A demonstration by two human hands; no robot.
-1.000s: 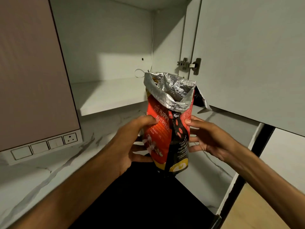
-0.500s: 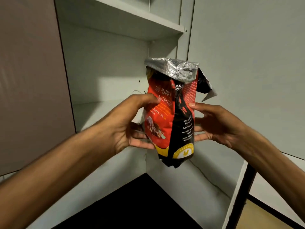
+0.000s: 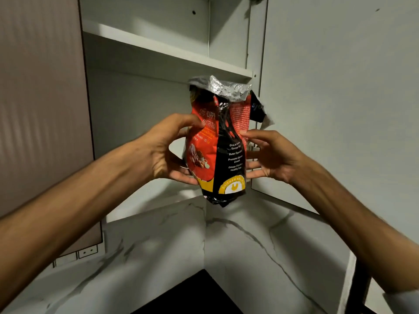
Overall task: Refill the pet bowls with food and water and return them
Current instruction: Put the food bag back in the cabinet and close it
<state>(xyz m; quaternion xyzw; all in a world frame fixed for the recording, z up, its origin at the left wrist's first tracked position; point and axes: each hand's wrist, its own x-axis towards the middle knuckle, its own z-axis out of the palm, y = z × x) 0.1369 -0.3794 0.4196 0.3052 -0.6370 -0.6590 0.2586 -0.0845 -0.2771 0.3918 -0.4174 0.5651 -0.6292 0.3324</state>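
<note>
A red and black puppy food bag [image 3: 217, 152] with a crumpled, torn-open silver top is held upright in the air in front of the open wall cabinet [image 3: 145, 105]. My left hand [image 3: 167, 150] grips its left side, thumb on the front and fingers under the back. My right hand [image 3: 269, 155] holds the right side, thumb on the front and fingers behind it. No pet bowls are in view.
The cabinet's lower shelf [image 3: 158, 198] lies just behind and below the bag, an upper shelf [image 3: 158, 46] above it. The open white door [image 3: 340, 98] stands at the right. A marble backsplash [image 3: 249, 245], wall sockets [image 3: 87, 251] and a dark counter [image 3: 192, 295] lie below.
Both hands have lifted the bag from counter height up to the level of the lower shelf. My view has tilted upward, so the upper shelf now shows.
</note>
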